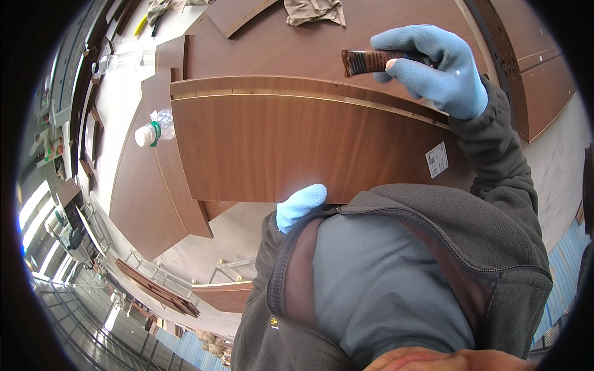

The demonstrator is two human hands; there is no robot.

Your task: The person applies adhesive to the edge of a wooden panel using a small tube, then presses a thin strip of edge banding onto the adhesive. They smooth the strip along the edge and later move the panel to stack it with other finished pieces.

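My right hand (433,71), in a light blue glove, is closed round a short brown stick in a dark printed wrapper (368,63). The stick lies level between thumb and fingers, above the far right part of the wood-grain panels. In front of me a wide brown wood-grain panel (297,148) lies with its long near edge by my jacket. My left hand (301,207), gloved the same, rests at that near edge; most of its fingers are hidden, so its grip does not show. A printed white label (437,159) sticks to the panel's right end.
A clear plastic bottle with a white cap (162,127) lies at the panel's left end. Farther left lies another clear bottle (120,60). Beige cloth (315,11) lies on a far panel. More brown panels (148,179) stretch to the left; a dark perforated rail (498,49) runs along the right.
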